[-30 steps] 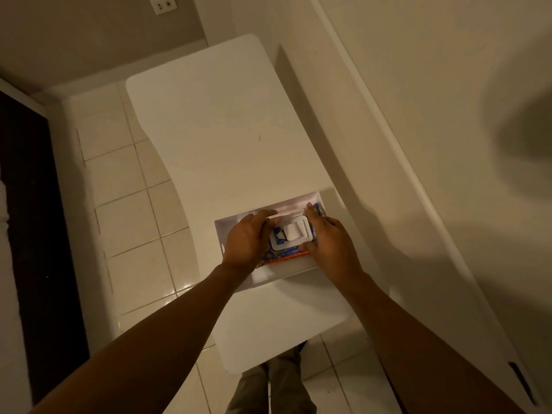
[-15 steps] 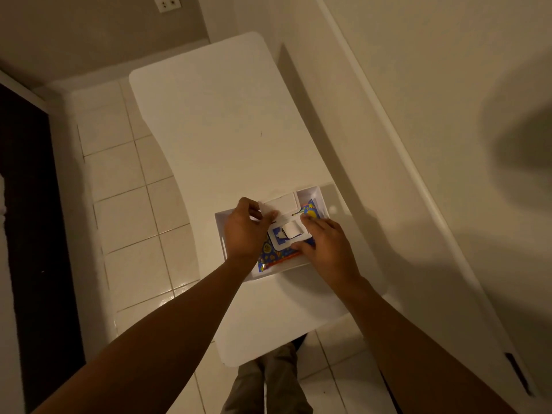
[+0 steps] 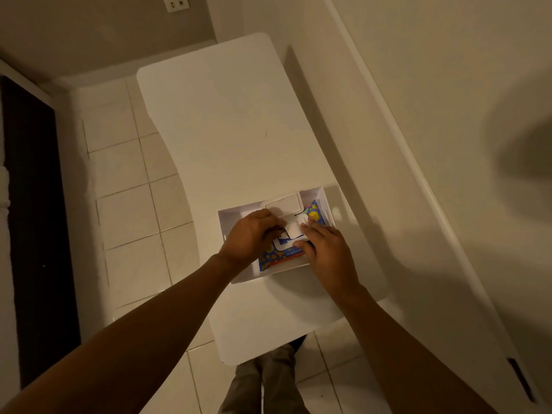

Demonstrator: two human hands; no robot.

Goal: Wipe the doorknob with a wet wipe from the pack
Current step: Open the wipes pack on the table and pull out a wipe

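Note:
A blue and orange wet wipe pack (image 3: 313, 212) lies in a white tray (image 3: 236, 216) on a white table (image 3: 227, 130). Its white flip lid (image 3: 283, 203) stands open toward the far side. A white wipe (image 3: 294, 228) shows at the pack's opening. My left hand (image 3: 251, 237) rests on the pack's left part, fingertips pinched at the wipe's edge. My right hand (image 3: 325, 252) lies flat on the pack's right side, pressing it down. No doorknob is in view.
A white door or wall panel (image 3: 418, 144) runs along the right of the table. Pale floor tiles (image 3: 125, 198) lie to the left, beside a dark doorway (image 3: 30, 219). A wall socket (image 3: 176, 3) sits at the top. My legs (image 3: 263, 383) show below the table.
The pack's lid has swung fully open toward the far side. My left fingers have moved from the lid to the wipe in the opening. My right hand still presses the pack.

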